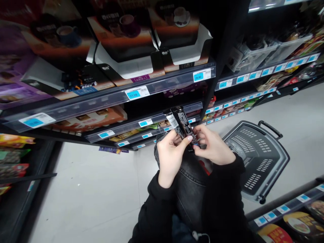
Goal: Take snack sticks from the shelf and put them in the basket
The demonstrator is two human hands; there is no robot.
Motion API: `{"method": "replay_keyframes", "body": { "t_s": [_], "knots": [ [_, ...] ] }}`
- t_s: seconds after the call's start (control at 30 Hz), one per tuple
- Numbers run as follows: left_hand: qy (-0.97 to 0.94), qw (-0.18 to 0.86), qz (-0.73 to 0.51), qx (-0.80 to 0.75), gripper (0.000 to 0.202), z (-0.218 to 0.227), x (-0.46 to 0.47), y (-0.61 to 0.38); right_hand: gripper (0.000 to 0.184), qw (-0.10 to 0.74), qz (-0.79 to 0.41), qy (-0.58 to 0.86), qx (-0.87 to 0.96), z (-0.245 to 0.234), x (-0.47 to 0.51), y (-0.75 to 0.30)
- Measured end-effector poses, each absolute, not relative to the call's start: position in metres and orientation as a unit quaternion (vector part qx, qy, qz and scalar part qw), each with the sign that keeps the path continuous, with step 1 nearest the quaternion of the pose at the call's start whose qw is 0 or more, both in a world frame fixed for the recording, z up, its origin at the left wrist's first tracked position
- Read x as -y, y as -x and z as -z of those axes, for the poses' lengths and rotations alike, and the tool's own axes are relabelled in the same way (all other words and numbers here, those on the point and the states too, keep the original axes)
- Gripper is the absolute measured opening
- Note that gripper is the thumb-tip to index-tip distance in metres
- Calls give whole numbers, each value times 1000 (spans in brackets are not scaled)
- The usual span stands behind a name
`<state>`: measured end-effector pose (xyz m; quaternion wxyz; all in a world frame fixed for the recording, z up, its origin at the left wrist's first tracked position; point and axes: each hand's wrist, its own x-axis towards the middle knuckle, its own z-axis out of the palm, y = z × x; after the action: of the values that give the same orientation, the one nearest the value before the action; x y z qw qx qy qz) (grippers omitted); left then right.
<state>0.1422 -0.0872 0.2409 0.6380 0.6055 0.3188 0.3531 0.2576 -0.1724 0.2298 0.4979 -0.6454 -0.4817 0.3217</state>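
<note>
The left hand (170, 153) and the right hand (215, 147) each pinch the dark packet (182, 123) in a tight grip above the knee, off the shelf (162, 88) and not in the basket (255, 158) on the floor nearby.

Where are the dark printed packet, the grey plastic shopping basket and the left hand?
dark printed packet (184, 122), head view, printed face
grey plastic shopping basket (263, 145), head view, slotted wall
left hand (170, 155), head view, back of hand

Black long sleeves (225, 199); dark grey jeans (189, 189) (pale stitching along seam); white cable (199, 235).
</note>
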Motion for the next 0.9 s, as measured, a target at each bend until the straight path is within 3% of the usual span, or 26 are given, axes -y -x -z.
{"method": "replay_keyframes", "body": {
  "t_s": [0.27, 0.57, 0.9],
  "knots": [
    [-591, 609, -422, -320, 21, -252, 82, -133, 32, 470, -390, 628, 481, -217, 168, -259],
    [-493, 627, -511, -320, 31, -249, 68, -124, 39, 652, -528, 411, 357, -220, 156, -245],
    [-492, 631, -518, -303, 44, -243, 73, -131, 31, 673, -583, 404, 211, -225, 145, -233]
  ]
}}
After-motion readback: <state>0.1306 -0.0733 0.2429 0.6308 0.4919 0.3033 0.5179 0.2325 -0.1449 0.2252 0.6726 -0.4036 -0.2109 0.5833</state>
